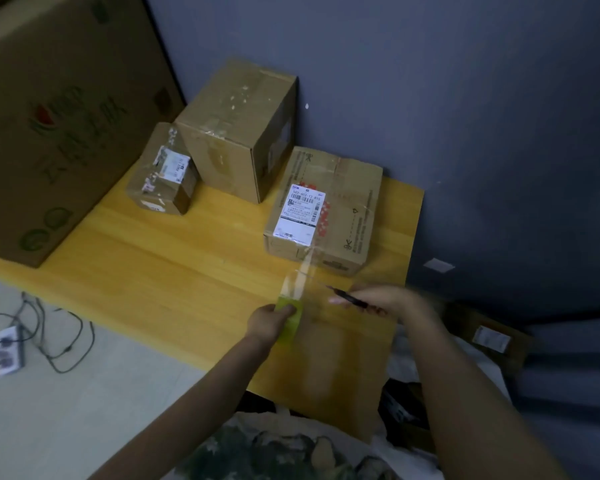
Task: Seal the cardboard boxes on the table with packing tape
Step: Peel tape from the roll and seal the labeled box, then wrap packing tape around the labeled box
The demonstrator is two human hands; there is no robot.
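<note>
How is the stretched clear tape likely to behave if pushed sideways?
Probably floppy: the tape strip looks thin and see-through, kept straight only by the pull between the labelled box and the roll in the left hand. It would likely twist and stick to itself.

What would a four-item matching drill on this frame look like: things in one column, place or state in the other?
Things
1. tape roll
2. dark slim tool
3. labelled box
4. tall box

Place or state
a. stands right beside the small box
b. gripped in the left hand
c. has a stretched strip of tape running off its near edge
d. held in the right hand

Pairs: 1-b, 2-d, 3-c, 4-a
</note>
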